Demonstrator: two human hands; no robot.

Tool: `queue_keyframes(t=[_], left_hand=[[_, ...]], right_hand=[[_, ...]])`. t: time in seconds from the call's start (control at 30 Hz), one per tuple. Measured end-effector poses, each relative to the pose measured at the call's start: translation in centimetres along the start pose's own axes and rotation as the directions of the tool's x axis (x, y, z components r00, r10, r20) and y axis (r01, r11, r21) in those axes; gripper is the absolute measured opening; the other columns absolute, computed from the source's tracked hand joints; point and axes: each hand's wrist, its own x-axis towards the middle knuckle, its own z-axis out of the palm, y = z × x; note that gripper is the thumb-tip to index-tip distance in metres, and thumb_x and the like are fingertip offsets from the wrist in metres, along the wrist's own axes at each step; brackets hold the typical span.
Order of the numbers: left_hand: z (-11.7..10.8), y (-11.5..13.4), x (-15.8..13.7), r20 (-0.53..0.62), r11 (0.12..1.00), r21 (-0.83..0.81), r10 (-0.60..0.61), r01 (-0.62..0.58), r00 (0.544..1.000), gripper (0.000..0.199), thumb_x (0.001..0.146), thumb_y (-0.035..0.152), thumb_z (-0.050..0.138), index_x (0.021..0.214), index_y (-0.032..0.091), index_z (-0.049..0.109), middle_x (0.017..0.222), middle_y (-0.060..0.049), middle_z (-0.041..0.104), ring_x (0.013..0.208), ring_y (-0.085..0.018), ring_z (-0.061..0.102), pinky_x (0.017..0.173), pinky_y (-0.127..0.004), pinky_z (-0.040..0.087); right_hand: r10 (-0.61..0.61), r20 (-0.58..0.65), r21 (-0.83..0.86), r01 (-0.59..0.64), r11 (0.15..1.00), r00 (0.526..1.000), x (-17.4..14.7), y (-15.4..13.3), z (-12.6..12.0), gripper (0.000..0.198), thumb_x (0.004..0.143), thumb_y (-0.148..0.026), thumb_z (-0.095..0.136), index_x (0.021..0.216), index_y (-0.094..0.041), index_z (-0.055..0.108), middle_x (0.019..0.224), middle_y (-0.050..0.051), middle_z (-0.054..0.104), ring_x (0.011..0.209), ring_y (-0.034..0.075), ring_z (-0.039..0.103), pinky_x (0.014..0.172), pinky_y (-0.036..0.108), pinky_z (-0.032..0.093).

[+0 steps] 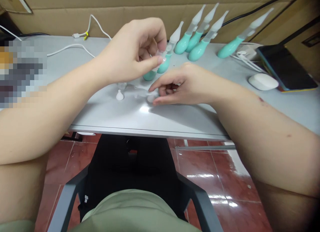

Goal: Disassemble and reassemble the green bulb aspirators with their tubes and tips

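My left hand [136, 50] is raised over the grey table [112, 115] and pinches a small clear plastic piece [160, 56] between thumb and fingers. Just beneath it lie two teal bulb aspirators [163, 66]. My right hand [180, 85] rests on the table with its fingertips on a small white part [151, 98]. A small white tip [119, 95] and a clear cap [122, 85] lie loose to the left of it.
Several assembled teal aspirators [200, 41] with white nozzles lie at the back against cardboard [100, 11]. A white mouse [263, 81] and a dark tablet [285, 66] sit at the right. White cables [82, 46] run at the back left. A chair [130, 172] is below.
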Motion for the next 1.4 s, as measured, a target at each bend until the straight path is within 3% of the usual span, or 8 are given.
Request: queue_keyframes(t=[0.1, 0.17, 0.27, 0.33, 0.6, 0.87, 1.07, 1.4], left_hand=[[-0.1, 0.6, 0.1, -0.022, 0.998, -0.037, -0.054, 0.053, 0.998, 0.047, 0.093, 0.067, 0.099, 0.09, 0.037, 0.063, 0.098, -0.009, 0.084, 0.093, -0.033, 0.08, 0.083, -0.061, 0.064], [-0.3, 1.2, 0.0, -0.014, 0.995, -0.044, -0.093, 0.093, 0.996, 0.056, 0.097, 0.079, 0.099, 0.088, 0.036, 0.063, 0.102, -0.011, 0.087, 0.093, -0.032, 0.079, 0.086, -0.065, 0.066], [-0.5, 2.0, -0.1, 0.002, 0.989, -0.052, -0.141, 0.141, 0.99, 0.059, 0.098, 0.083, 0.1, 0.089, 0.034, 0.07, 0.111, -0.014, 0.093, 0.094, -0.031, 0.079, 0.089, -0.066, 0.069], [-0.5, 2.1, -0.2, 0.004, 0.985, -0.08, -0.152, 0.152, 0.988, 0.052, 0.097, 0.075, 0.103, 0.09, 0.032, 0.073, 0.111, -0.013, 0.095, 0.097, -0.032, 0.082, 0.09, -0.063, 0.069], [-0.1, 1.4, 0.0, -0.022, 0.986, -0.07, -0.153, 0.151, 0.988, 0.056, 0.094, 0.075, 0.1, 0.094, 0.023, 0.081, 0.102, -0.012, 0.093, 0.092, -0.027, 0.083, 0.083, -0.049, 0.065], [0.3, 2.2, 0.0, -0.06, 0.968, -0.174, -0.196, 0.183, 0.979, 0.036, 0.086, 0.049, 0.1, 0.079, 0.026, 0.073, 0.094, -0.013, 0.095, 0.09, -0.035, 0.093, 0.084, -0.057, 0.073], [0.5, 3.0, 0.1, -0.07, 0.951, -0.191, -0.26, 0.243, 0.963, 0.046, 0.08, 0.058, 0.104, 0.078, 0.026, 0.07, 0.089, -0.013, 0.092, 0.085, -0.036, 0.093, 0.085, -0.061, 0.076], [-0.2, 2.9, 0.0, 0.033, 0.942, -0.206, -0.263, 0.264, 0.964, 0.051, 0.086, 0.064, 0.105, 0.09, 0.02, 0.079, 0.098, -0.011, 0.094, 0.101, -0.036, 0.095, 0.095, -0.062, 0.072]], right_hand=[[0.01, -0.174, 0.002, -0.009, 1.0, 0.985, -0.1, 0.3, -0.9, 0.031, 0.095, -0.054, 0.106, 0.103, -0.027, 0.094, 0.075, -0.001, 0.077, 0.064, 0.014, 0.062, 0.059, 0.034, 0.045], [-0.01, -0.365, 0.018, 0.017, 1.0, 0.931, 0.1, 0.7, -1.1, 0.043, 0.088, -0.061, 0.112, 0.092, -0.026, 0.088, 0.076, 0.001, 0.077, 0.065, 0.015, 0.061, 0.06, 0.034, 0.045], [-0.022, -0.566, 0.066, 0.072, 0.995, 0.824, 0.7, 0.9, -0.9, 0.06, 0.077, -0.073, 0.12, 0.088, -0.026, 0.084, 0.086, 0.006, 0.082, 0.072, 0.019, 0.068, 0.066, 0.04, 0.058], [0.002, -0.6, 0.073, 0.053, 0.996, 0.8, 1.0, 0.8, -0.4, 0.057, 0.081, -0.073, 0.118, 0.093, -0.027, 0.087, 0.094, 0.008, 0.086, 0.079, 0.023, 0.074, 0.078, 0.046, 0.069], [-0.005, -0.632, 0.047, 0.044, 0.998, 0.775, 0.9, -0.5, 0.6, 0.054, 0.091, -0.076, 0.112, 0.088, -0.028, 0.088, 0.091, 0.008, 0.085, 0.078, 0.024, 0.074, 0.075, 0.047, 0.065], [0.082, -0.643, 0.113, -0.012, 0.994, 0.762, 1.8, -0.2, 1.1, 0.065, 0.084, -0.084, 0.11, 0.086, -0.027, 0.079, 0.093, 0.009, 0.083, 0.083, 0.025, 0.069, 0.077, 0.046, 0.063], [0.148, -0.531, 0.15, -0.079, 0.986, 0.835, 1.8, 0.5, 0.9, 0.081, 0.085, -0.103, 0.1, 0.096, -0.027, 0.073, 0.101, 0.01, 0.08, 0.097, 0.029, 0.071, 0.092, 0.05, 0.07], [0.142, -0.453, 0.245, -0.031, 0.969, 0.88, 1.6, 1.2, 0.5, 0.096, 0.074, -0.118, 0.095, 0.1, -0.029, 0.072, 0.086, 0.003, 0.064, 0.075, 0.02, 0.05, 0.076, 0.045, 0.058]])
